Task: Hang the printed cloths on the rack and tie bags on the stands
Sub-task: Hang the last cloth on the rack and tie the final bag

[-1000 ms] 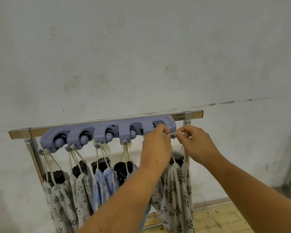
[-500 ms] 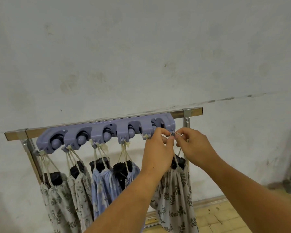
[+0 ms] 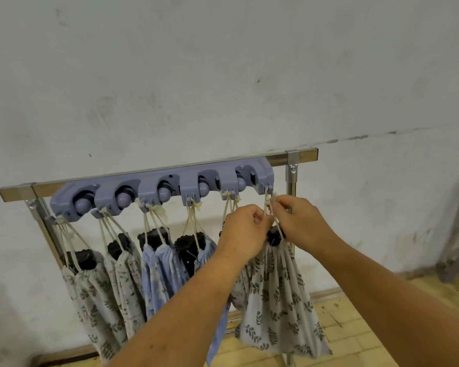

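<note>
Careful here: if the knot is left slack, the cord (image 3: 267,201) could slip off the end hook (image 3: 268,187) and the leaf-print bag (image 3: 278,295) would likely drop to the floor. The left hand (image 3: 245,223) is curled tight, pinching the cord just under the hook. The right hand (image 3: 300,218) pinches it too, fingertips nearly meeting. The bag hangs at the right end of the purple holder (image 3: 164,186).
</note>
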The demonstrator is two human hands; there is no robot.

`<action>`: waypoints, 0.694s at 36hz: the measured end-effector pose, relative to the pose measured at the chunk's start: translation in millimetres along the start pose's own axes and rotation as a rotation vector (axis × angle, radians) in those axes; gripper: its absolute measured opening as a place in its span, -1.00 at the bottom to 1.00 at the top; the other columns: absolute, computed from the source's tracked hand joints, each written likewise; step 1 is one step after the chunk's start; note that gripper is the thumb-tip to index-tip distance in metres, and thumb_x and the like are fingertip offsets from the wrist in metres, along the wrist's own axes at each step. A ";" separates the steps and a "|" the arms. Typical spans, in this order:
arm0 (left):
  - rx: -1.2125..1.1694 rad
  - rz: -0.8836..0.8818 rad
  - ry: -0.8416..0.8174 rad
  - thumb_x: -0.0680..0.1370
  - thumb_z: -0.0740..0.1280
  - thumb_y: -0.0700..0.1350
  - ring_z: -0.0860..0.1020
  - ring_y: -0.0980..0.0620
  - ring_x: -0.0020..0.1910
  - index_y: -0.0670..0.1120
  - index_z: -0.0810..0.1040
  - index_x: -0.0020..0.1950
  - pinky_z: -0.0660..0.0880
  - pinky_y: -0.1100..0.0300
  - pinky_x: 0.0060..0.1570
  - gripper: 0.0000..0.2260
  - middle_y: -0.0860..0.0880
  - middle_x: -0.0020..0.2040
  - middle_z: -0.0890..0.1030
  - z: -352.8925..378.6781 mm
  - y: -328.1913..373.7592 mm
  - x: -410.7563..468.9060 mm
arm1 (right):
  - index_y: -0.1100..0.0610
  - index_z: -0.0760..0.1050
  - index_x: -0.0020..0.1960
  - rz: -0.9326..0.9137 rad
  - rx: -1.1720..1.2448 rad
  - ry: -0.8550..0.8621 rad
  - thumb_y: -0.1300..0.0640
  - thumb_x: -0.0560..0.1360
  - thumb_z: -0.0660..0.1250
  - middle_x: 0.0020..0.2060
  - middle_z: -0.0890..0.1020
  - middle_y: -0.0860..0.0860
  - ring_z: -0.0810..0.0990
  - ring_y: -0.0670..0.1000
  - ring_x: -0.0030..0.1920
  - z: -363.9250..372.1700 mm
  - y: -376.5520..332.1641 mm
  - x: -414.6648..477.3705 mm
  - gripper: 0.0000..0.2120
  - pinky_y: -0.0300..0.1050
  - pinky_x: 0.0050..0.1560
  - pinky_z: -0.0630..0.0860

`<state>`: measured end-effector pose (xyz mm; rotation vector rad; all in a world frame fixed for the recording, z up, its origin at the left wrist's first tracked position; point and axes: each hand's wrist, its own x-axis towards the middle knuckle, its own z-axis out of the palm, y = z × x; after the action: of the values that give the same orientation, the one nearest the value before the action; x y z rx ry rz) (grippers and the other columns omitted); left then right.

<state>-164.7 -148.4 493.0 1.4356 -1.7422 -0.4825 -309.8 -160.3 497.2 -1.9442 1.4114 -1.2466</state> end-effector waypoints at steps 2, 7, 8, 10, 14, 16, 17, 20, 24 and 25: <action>-0.026 -0.018 -0.014 0.61 0.41 0.01 0.65 -0.02 -0.23 -0.06 0.61 -0.12 0.55 0.18 -0.22 -0.81 -0.06 -0.24 0.68 0.5 -0.2 -0.4 | -0.06 0.51 -0.15 0.017 0.008 -0.022 0.10 0.72 0.17 -0.34 0.52 -0.13 0.48 -0.18 -0.36 1.5 0.5 -1.3 -0.71 -0.42 -0.36 0.36; -0.034 -0.017 -0.027 0.58 0.40 -0.15 0.66 0.02 -0.23 0.03 0.62 -0.16 0.54 0.23 -0.24 -0.86 0.00 -0.26 0.68 1.4 -3.9 -1.7 | -0.05 0.62 0.17 0.076 0.048 -0.041 0.11 0.66 0.22 -0.08 0.67 -0.13 0.63 -0.14 -0.08 2.0 5.7 -3.5 -0.78 -0.35 -0.21 0.42; -0.016 -0.011 -0.028 0.57 0.38 -0.19 0.64 0.02 -0.23 0.04 0.60 -0.17 0.53 0.22 -0.25 -0.84 0.01 -0.26 0.67 1.5 -4.5 -1.2 | -0.06 0.61 0.17 0.070 0.046 -0.048 0.10 0.64 0.25 -0.07 0.67 -0.12 0.62 -0.15 -0.08 2.0 6.3 -4.0 -0.80 -0.42 -0.24 0.42; 0.005 -0.006 -0.028 0.53 0.32 -0.24 0.60 0.01 -0.26 0.04 0.58 -0.18 0.53 0.16 -0.26 -0.81 0.03 -0.25 0.65 2.4 -4.8 -0.9 | -0.08 0.58 0.16 0.055 0.038 -0.062 0.08 0.62 0.31 -0.06 0.66 -0.12 0.61 -0.17 -0.10 3.1 6.6 -5.0 -0.84 -0.49 -0.32 0.42; 0.001 0.004 -0.032 0.52 0.32 -0.25 0.51 0.06 -0.30 0.01 0.59 -0.14 0.50 0.14 -0.26 -0.83 0.05 -0.27 0.60 3.7 -4.0 -2.0 | -0.03 0.54 0.20 0.016 -0.002 -0.067 0.15 0.62 0.33 -0.05 0.67 -0.07 0.62 -0.15 -0.11 7.5 11.4 -5.2 -0.82 -0.53 -0.27 0.43; -0.001 0.013 -0.042 0.54 0.34 -0.25 0.51 0.10 -0.30 0.00 0.60 -0.08 0.44 0.23 -0.29 -0.85 0.05 -0.23 0.62 3.1 -5.5 -3.1 | 0.01 0.54 0.21 -0.003 -0.039 -0.061 0.24 0.61 0.32 -0.05 0.67 -0.05 0.60 -0.18 -0.11 8.4 14.4 -6.2 -0.78 -0.56 -0.24 0.42; -0.004 0.019 -0.045 0.55 0.35 -0.24 0.51 0.11 -0.29 0.01 0.60 -0.06 0.43 0.24 -0.29 -0.86 0.05 -0.19 0.63 2.2 -5.9 -3.9 | 0.03 0.54 0.21 -0.008 -0.059 -0.055 0.26 0.60 0.32 -0.04 0.66 -0.03 0.59 -0.19 -0.12 8.8 15.4 -6.7 -0.77 -0.58 -0.23 0.41; -0.019 0.035 -0.058 0.57 0.36 -0.23 0.60 0.04 -0.18 0.01 0.60 0.04 0.53 0.17 -0.20 -0.86 0.05 -0.09 0.64 0.4 -5.2 -5.7 | 0.02 0.56 0.20 -0.029 -0.107 -0.025 0.23 0.59 0.37 -0.06 0.65 0.00 0.57 -0.18 -0.15 9.2 15.6 -6.5 -0.78 -0.60 -0.22 0.38; 0.036 0.086 -0.148 0.60 0.33 -0.22 0.60 -0.03 0.00 -0.02 0.50 0.27 0.57 0.12 -0.02 -0.75 -0.01 0.13 0.57 4.1 -5.9 -9.0 | 0.02 0.59 0.10 -0.054 -0.159 0.019 0.26 0.60 0.33 -0.24 0.57 -0.09 0.52 -0.14 -0.27 7.9 12.8 -7.4 -0.81 -0.53 -0.23 0.39; 0.076 0.096 -0.150 0.61 0.32 -0.22 0.58 -0.05 0.03 -0.02 0.47 0.31 0.56 0.06 0.03 -0.71 -0.03 0.18 0.53 5.7 -7.8 -8.7 | 0.03 0.60 0.10 -0.060 -0.176 0.027 0.29 0.60 0.31 -0.26 0.53 -0.10 0.49 -0.14 -0.28 8.0 12.8 -7.8 -0.80 -0.50 -0.23 0.39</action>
<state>-164.1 -143.5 480.9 1.3905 -1.9581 -0.4879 -310.3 -159.5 480.2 -2.1077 1.5327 -1.2152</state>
